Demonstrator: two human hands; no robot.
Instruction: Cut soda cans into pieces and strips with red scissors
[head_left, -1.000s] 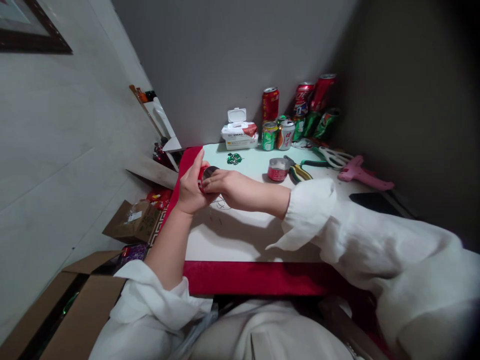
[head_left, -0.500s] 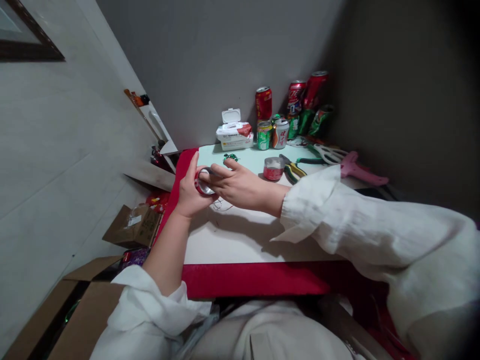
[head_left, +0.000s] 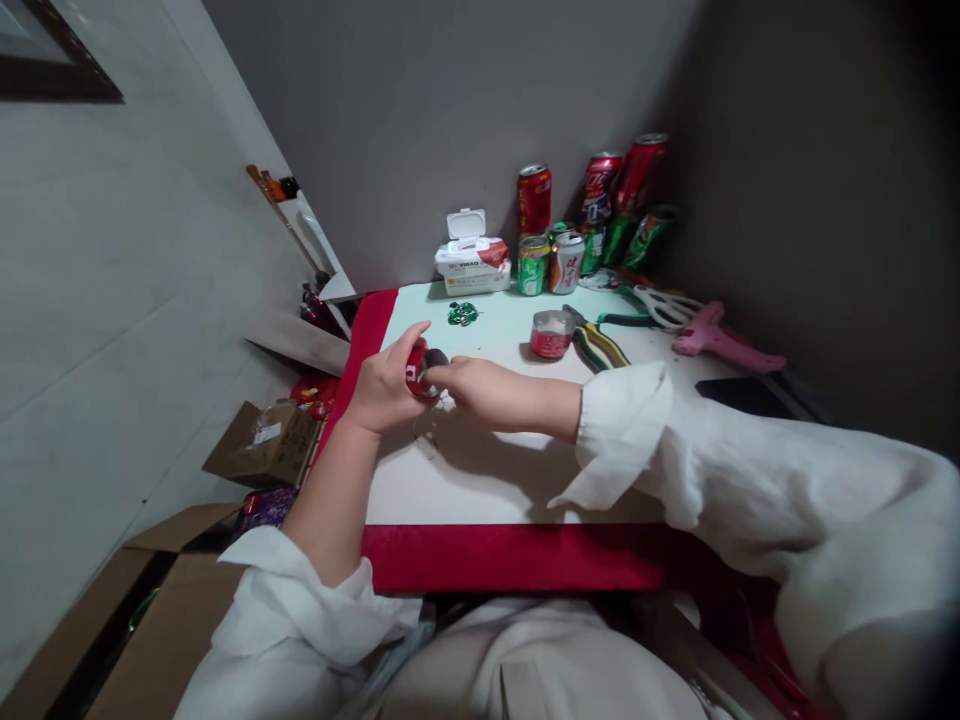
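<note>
A short red can piece (head_left: pixel 415 371) with a silvery inside is held above the white table by my left hand (head_left: pixel 384 388), its fingers round the side. My right hand (head_left: pixel 469 388) is closed at the can's open right end, thumb and fingers pinched at its rim; what they grip is too small to make out. Thin scraps lie on the table below. Behind the hands is a small pile of shiny green pieces (head_left: pixel 463 314). Another cut red can piece (head_left: pixel 551 336) stands to the right, beside yellow-and-black pliers (head_left: pixel 600 345).
Several drink cans, among them a green one (head_left: pixel 533 266), stand at the back beside a wipes pack (head_left: pixel 473 268). A pink glue gun (head_left: pixel 727 340) and white-handled scissors (head_left: pixel 664 306) lie right. Cardboard boxes (head_left: pixel 262 445) stand left of the red-edged table (head_left: pixel 510 560).
My right hand has gone from spread fingers at the can's opening to a closed pinch at its rim. The can has turned in my left hand, and the view has shifted slightly.
</note>
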